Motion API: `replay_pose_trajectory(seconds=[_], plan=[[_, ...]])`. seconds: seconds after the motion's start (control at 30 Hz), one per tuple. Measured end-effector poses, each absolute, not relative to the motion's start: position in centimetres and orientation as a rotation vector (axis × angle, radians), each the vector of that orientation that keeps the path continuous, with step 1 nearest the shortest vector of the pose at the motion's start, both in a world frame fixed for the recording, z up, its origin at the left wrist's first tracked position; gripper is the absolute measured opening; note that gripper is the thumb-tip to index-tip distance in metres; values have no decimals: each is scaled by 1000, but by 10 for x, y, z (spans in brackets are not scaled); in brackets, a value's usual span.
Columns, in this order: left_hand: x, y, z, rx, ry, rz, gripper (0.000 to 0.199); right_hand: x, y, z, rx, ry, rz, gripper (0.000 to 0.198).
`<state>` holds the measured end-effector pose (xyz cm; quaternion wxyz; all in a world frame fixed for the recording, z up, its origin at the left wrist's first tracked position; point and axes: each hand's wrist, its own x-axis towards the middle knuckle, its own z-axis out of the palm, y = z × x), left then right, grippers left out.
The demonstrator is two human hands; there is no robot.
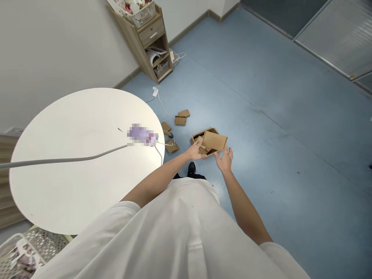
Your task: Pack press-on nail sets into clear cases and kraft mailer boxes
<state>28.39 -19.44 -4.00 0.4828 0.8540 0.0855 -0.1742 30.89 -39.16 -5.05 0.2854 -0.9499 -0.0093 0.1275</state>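
Note:
A flat brown cardboard box (215, 141) lies slanted across the top of a larger open carton (192, 140) on the floor. More small cardboard pieces (200, 141) show inside the carton, partly covered. My left hand (197, 150) is at the carton's near left side, its thumb and fingers apart, fingertips close to the flat box's left edge. By the near right corner of that box, my right hand (224, 159) has its fingers spread and nothing visible in its palm. Whether either hand touches the box is hard to tell.
Several small cardboard boxes (180, 120) lie on the blue floor left of the carton. A round white table (87, 116) carries a pixelated purple item (142, 134) and a grey cable arm (72, 159). White cords (162, 104) trail beside the table. A wooden cabinet (151, 35) stands behind.

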Motion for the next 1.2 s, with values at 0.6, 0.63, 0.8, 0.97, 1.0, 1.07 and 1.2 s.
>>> replay_pose_trajectory(seconds=[0.6, 0.63, 0.8, 0.97, 1.0, 1.07, 1.2], plan=[[159, -160, -14, 1770, 789, -135, 57, 304, -300, -41, -2099, -934, 514, 46], [147, -155, -11, 1739, 848, -61, 54, 299, -289, -36, -2039, -991, 549, 44], [78, -132, 5, 1579, 1154, 262, 48, 255, -238, -9, -1775, -1297, 724, 35], [-7, -124, 20, 1484, 1371, 468, 44, 188, -199, 5, -1638, -1505, 903, 30], [-26, -124, 22, 1463, 1402, 500, 44, 172, -193, 6, -1613, -1538, 937, 30], [-65, -126, 25, 1413, 1468, 570, 43, 138, -180, 7, -1554, -1617, 993, 30], [-145, -128, 25, 1321, 1600, 701, 42, 67, -161, 10, -1442, -1769, 1059, 29]])
